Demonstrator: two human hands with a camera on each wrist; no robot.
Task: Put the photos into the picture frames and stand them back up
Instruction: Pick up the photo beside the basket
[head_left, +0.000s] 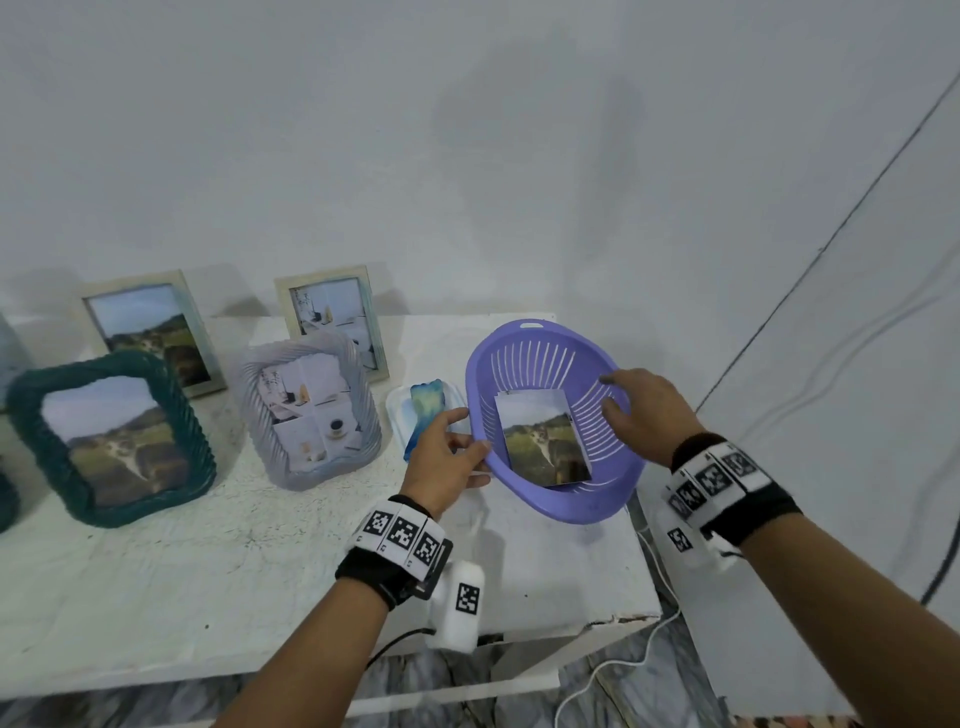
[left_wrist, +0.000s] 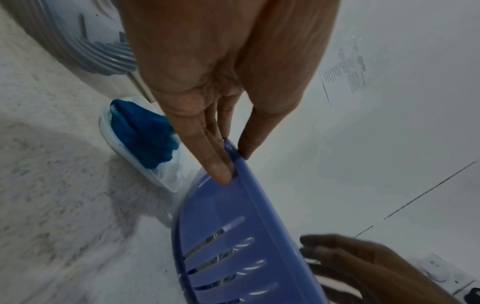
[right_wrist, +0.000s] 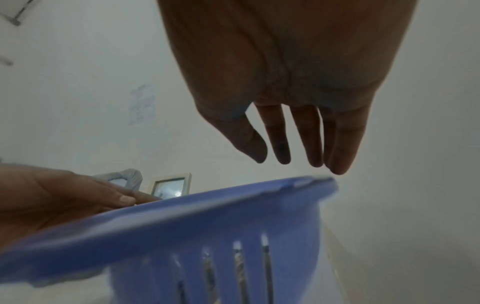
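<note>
Left hand pinching the basket rim, right hand hanging over it.

The left hand (head_left: 448, 457) is pinching the near-left rim of the purple basket (head_left: 613, 499) between thumb and fingers (left_wrist: 221, 170), tilting it, while the right hand (head_left: 647, 415) is hanging over the basket's right side with fingers straight and spread, holding nothing (whether they are touching the rim is unclear). Photos (head_left: 543, 441) are lying stacked inside the basket, which is sitting at the table's (head_left: 208, 582) right end. Just left of it a blue cloth (head_left: 423, 415) is resting in a white tray (head_left: 397, 423). Further left, four frames are standing upright with pictures in them: a grey frame (head_left: 306, 408), a green frame (head_left: 111, 439), and two pale frames (head_left: 332, 319) (head_left: 150, 330) along the back edge.
</note>
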